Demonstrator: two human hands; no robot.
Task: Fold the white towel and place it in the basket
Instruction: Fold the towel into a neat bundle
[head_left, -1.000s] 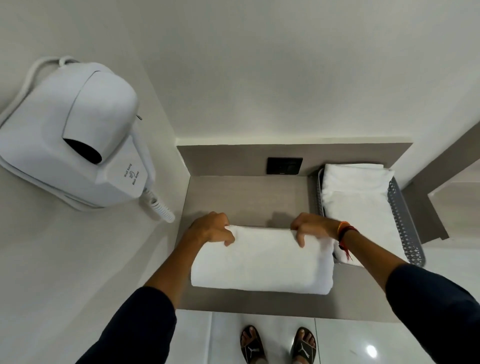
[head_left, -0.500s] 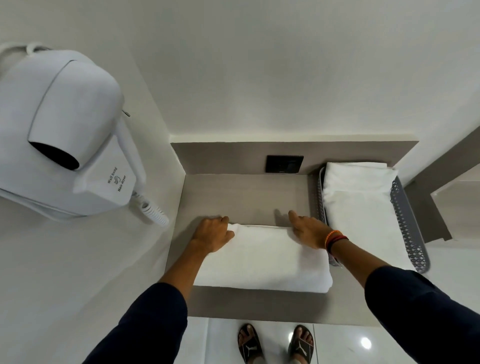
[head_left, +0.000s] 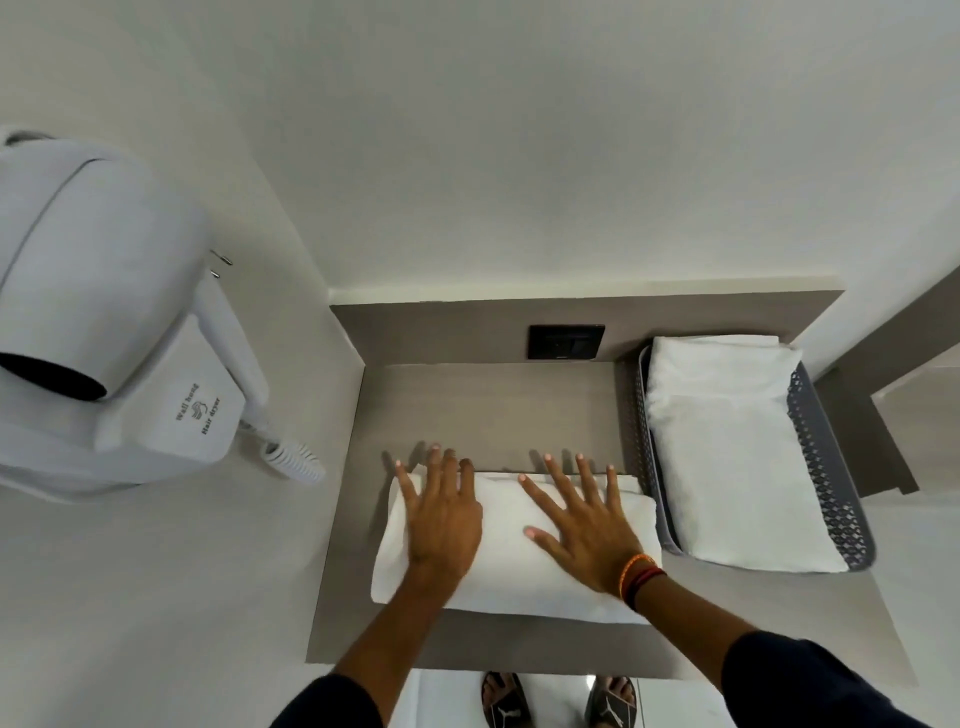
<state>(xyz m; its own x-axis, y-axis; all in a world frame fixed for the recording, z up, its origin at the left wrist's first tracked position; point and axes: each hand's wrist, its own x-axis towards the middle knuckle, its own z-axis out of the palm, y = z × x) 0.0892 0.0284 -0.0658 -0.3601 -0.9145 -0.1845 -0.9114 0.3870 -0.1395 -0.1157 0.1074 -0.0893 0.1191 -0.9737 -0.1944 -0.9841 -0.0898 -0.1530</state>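
A folded white towel lies flat on the grey-brown shelf. My left hand rests palm down on its left half, fingers spread. Palm down as well, my right hand presses the right half, with orange and red bands at the wrist. Neither hand grips anything. To the right stands a grey perforated basket, and a folded white towel lies inside it, filling most of it.
A white wall-hung hair dryer with a coiled cord juts out from the left wall. A black socket plate sits on the shelf's back panel. White walls close in at the left and back. My sandalled feet show below the shelf's front edge.
Both hands have let go of the towel's far edge and now lie flat, fingers spread, on top of the folded towel. The towel lies flatter and narrower than before.
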